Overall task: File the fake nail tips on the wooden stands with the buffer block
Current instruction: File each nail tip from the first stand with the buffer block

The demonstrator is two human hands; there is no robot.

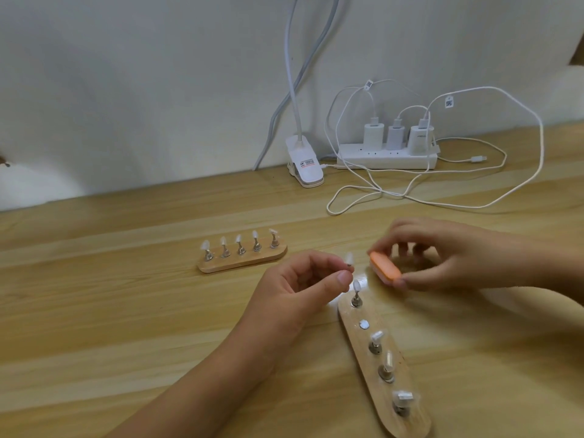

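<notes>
Fake nail tips, ten in all, sit low in the frame on a pale wooden surface (pixel 126 311) that fills the lower half of the view under a white wall. At the upper right of the surface lies one white power strip (pixel 385 158) with three white chargers (pixel 373 134) plugged into it, their thin white cables (pixel 505 197) looping loosely across the wood. Just left of it is one white clip lamp (pixel 305 165). Two wooden stands are in view. The far stand (pixel 243 264), at centre frame, lies crosswise and carries five metal pegs, each topped with a tip. The near stand (pixel 355 336), at lower right, runs away from the camera and holds four pegs with tips. The left hand (pixel 294 289) is raised at centre frame, its fingers (pixel 344 276) curled and pinching one small peg that bears a single nail tip (pixel 349 258). The right hand (pixel 458 251), at centre right, holds one orange buffer block (pixel 385 267), its fingers (pixel 420 282) pinching the block at its ends. The block is just beside the held tip, with a small gap between them, above the far end of the near stand. One bare metal disc (pixel 364 324) shows on that stand, second from its far end.
</notes>
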